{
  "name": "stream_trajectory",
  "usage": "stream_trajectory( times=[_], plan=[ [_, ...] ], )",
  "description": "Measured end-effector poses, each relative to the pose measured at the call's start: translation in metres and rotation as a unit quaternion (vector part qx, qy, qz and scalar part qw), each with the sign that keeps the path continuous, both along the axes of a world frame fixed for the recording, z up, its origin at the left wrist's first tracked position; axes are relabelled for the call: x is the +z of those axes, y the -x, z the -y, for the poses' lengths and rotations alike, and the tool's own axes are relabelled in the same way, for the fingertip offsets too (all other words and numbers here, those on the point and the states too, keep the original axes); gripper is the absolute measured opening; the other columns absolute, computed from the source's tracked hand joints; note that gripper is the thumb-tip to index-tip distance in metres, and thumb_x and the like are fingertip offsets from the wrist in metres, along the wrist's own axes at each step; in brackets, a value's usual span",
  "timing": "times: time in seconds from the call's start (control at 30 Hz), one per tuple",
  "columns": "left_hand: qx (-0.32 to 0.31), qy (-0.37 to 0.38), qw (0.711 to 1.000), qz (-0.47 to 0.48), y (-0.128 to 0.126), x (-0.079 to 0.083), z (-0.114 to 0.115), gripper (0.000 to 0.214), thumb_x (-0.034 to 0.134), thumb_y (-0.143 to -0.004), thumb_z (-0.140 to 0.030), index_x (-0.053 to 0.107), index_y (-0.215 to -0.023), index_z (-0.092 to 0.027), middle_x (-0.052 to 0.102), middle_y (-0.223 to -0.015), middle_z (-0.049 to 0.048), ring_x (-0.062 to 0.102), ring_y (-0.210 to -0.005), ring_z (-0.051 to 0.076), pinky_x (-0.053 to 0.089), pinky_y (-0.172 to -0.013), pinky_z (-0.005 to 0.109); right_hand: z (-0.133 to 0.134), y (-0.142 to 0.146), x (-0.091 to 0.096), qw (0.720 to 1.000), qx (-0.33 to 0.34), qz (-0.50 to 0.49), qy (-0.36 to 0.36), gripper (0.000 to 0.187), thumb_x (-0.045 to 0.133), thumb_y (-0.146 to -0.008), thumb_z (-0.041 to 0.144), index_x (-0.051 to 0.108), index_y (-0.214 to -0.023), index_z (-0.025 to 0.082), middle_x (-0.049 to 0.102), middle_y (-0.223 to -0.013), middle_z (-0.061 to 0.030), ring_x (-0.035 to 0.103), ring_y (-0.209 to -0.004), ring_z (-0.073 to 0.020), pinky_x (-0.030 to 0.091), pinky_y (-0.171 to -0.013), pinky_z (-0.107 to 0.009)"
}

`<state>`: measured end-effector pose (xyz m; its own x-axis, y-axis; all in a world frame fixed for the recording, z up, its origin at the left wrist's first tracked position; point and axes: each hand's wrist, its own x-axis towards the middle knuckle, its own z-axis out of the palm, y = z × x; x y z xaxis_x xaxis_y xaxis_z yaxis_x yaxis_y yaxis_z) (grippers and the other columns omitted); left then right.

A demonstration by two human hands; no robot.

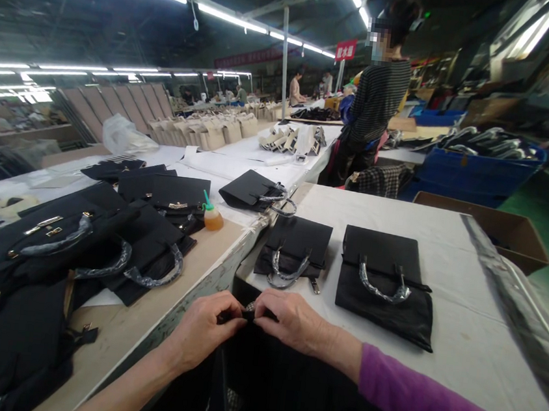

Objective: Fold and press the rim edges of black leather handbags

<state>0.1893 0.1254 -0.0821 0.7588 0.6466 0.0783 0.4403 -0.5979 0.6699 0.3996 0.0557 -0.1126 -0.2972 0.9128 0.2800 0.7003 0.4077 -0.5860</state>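
Observation:
Both my hands pinch the top edge of a black handbag (280,382) at the table's near edge. My left hand (205,329) is closed on the bag's rim. My right hand (292,322) is closed on the same rim, fingertips meeting the left around a small metal fitting (250,307). Just beyond lie two flat black handbags with plastic-wrapped handles, a smaller handbag (294,247) and a larger handbag (384,282).
A heap of black handbags (68,249) covers the left table, with a small orange glue bottle (213,215) beside it. Another black bag (251,190) lies farther back. A person in a striped top (376,105) stands behind. A cardboard box (507,233) and blue bins (474,171) sit right.

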Motion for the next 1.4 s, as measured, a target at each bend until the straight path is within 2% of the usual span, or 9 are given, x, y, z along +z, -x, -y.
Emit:
stream_trajectory(
  times=[0.37, 0.7, 0.93, 1.0, 1.03, 1.1, 1.2, 1.3, 1.4],
  plan=[
    [0.029, -0.050, 0.997, -0.048, -0.004, -0.003, 0.003, 0.012, 0.062, -0.087, -0.025, 0.064, -0.077, -0.019, 0.069, -0.076, 0.0005, 0.062, -0.069, 0.017, 0.041, -0.064, 0.025, -0.001, 0.003, 0.004, 0.991, -0.058, -0.095, 0.078, 0.006, 0.067, -0.079, 0.011, 0.068, -0.080, 0.017, 0.067, -0.072, 0.0012, 0.060, -0.064, -0.0126, 0.044, -0.061, -0.021],
    [0.047, -0.080, 0.994, -0.065, -0.006, -0.005, 0.009, 0.016, 0.055, -0.092, -0.028, 0.056, -0.078, -0.021, 0.062, -0.067, -0.0018, 0.058, -0.061, 0.016, 0.036, -0.059, 0.026, -0.001, 0.006, 0.006, 0.975, -0.099, -0.144, 0.139, 0.003, 0.066, -0.076, 0.013, 0.066, -0.076, 0.017, 0.061, -0.065, 0.0040, 0.055, -0.059, -0.0106, 0.039, -0.055, -0.019],
    [0.064, -0.020, 0.996, -0.059, -0.007, -0.009, 0.008, 0.015, 0.056, -0.091, -0.028, 0.052, -0.078, -0.021, 0.059, -0.064, -0.0037, 0.056, -0.060, 0.015, 0.034, -0.058, 0.025, -0.001, 0.008, 0.008, 0.971, -0.074, -0.136, 0.182, 0.016, 0.064, -0.082, 0.015, 0.065, -0.098, 0.016, 0.067, -0.076, 0.0023, 0.060, -0.067, -0.0109, 0.044, -0.062, -0.019],
    [0.062, 0.030, 0.997, -0.040, -0.005, -0.012, 0.002, 0.010, 0.058, -0.089, -0.029, 0.053, -0.094, -0.021, 0.064, -0.068, -0.0043, 0.059, -0.062, 0.015, 0.036, -0.058, 0.024, -0.002, 0.007, 0.008, 0.973, -0.060, -0.109, 0.195, 0.008, 0.062, -0.086, 0.020, 0.069, -0.088, 0.016, 0.062, -0.067, 0.0035, 0.055, -0.061, -0.0105, 0.041, -0.058, -0.019],
    [0.057, 0.054, 0.996, -0.033, -0.004, -0.013, -0.002, 0.019, 0.060, -0.089, -0.028, 0.052, -0.105, -0.021, 0.066, -0.070, -0.0048, 0.060, -0.062, 0.015, 0.037, -0.058, 0.024, -0.003, 0.007, 0.007, 0.974, -0.053, -0.093, 0.198, 0.013, 0.061, -0.088, 0.023, 0.070, -0.080, 0.017, 0.058, -0.062, 0.0041, 0.051, -0.057, -0.0103, 0.038, -0.055, -0.019],
    [0.027, 0.069, 0.996, -0.043, -0.002, -0.012, -0.009, 0.032, 0.060, -0.089, -0.026, 0.050, -0.118, -0.021, 0.070, -0.074, -0.0045, 0.063, -0.065, 0.016, 0.041, -0.061, 0.024, -0.004, 0.007, 0.007, 0.978, -0.042, -0.061, 0.195, 0.024, 0.059, -0.090, 0.027, 0.069, -0.071, 0.017, 0.050, -0.056, 0.0049, 0.044, -0.054, -0.0097, 0.033, -0.053, -0.020],
    [-0.072, -0.021, 0.992, -0.101, -0.004, -0.003, -0.017, 0.018, 0.058, -0.092, -0.022, 0.065, -0.108, -0.024, 0.073, -0.091, -0.0005, 0.068, -0.083, 0.018, 0.045, -0.074, 0.025, -0.005, 0.007, 0.009, 0.983, -0.032, -0.020, 0.182, 0.026, 0.057, -0.092, 0.028, 0.069, -0.072, 0.017, 0.050, -0.057, 0.0044, 0.042, -0.054, -0.0097, 0.030, -0.054, -0.022],
    [-0.166, -0.143, 0.958, -0.183, -0.011, 0.007, -0.022, 0.019, 0.051, -0.096, -0.023, 0.069, -0.104, -0.024, 0.073, -0.095, 0.0019, 0.070, -0.087, 0.021, 0.045, -0.073, 0.027, -0.006, 0.007, 0.011, 0.985, -0.024, 0.016, 0.172, 0.024, 0.054, -0.094, 0.026, 0.071, -0.079, 0.017, 0.059, -0.064, 0.0013, 0.049, -0.058, -0.0116, 0.033, -0.058, -0.023],
    [-0.194, -0.208, 0.930, -0.232, -0.018, 0.012, -0.023, 0.020, 0.048, -0.098, -0.024, 0.068, -0.097, -0.022, 0.073, -0.089, 0.0022, 0.071, -0.081, 0.023, 0.044, -0.065, 0.028, -0.004, 0.004, 0.014, 0.985, -0.015, 0.044, 0.167, 0.024, 0.051, -0.096, 0.026, 0.072, -0.090, 0.016, 0.069, -0.077, -0.0049, 0.059, -0.068, -0.0161, 0.038, -0.065, -0.025]
  ],
)
